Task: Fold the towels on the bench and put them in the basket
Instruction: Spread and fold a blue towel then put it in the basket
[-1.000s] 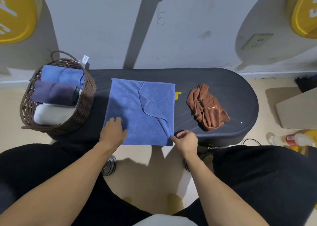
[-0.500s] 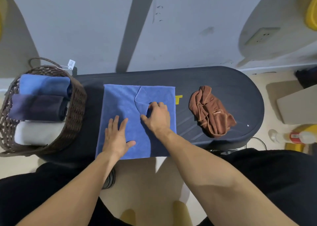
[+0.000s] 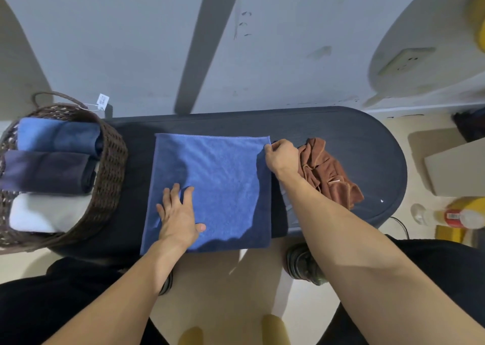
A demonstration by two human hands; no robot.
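In the head view, the blue towel (image 3: 210,190) is lying spread flat on the dark table (image 3: 341,127), its near edge hanging slightly over the table's front. The left hand (image 3: 178,213) is resting palm down on the towel's near left part, fingers straight and spread, grasping nothing. The right hand (image 3: 280,157) is pinching the towel's far right corner between thumb and curled fingers, right at the towel's right edge. Just to the right of that hand, partly hidden behind its wrist, a brown towel (image 3: 328,171) is lying crumpled on the table. Well to the left of the left hand, the wicker basket (image 3: 110,161) is sitting at the table's left end, holding three folded towels side by side: a blue one farthest, a dark navy one in the middle and a white one nearest.
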